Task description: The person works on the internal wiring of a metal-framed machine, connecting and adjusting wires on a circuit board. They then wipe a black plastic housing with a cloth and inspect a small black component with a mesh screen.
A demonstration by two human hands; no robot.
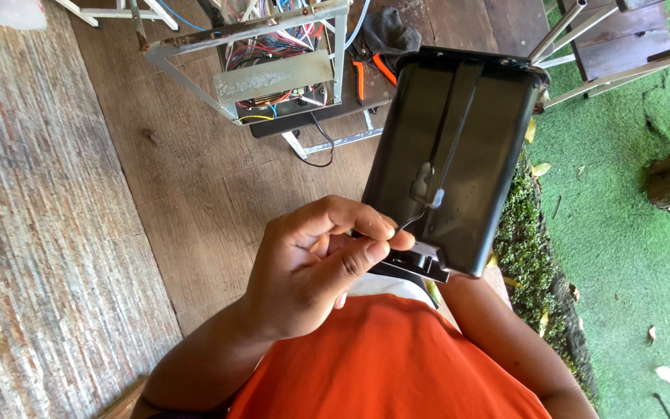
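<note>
Housing (459, 155) held up mid-frame, above the person's chest; left hand (312, 264) just left of its lower end, fingers pinching a thin wire (411, 221) that runs to it. Behind, on the wood floor – metal frame w/ wiring (273, 62), pliers (370, 74) to its right. Grass (630, 233) far right

Right hand hidden behind black casing (459, 147)

left hand (316, 260): raised before chest, fingers curled, thumb pinching against index | right hand: hidden, only forearm visible
</note>
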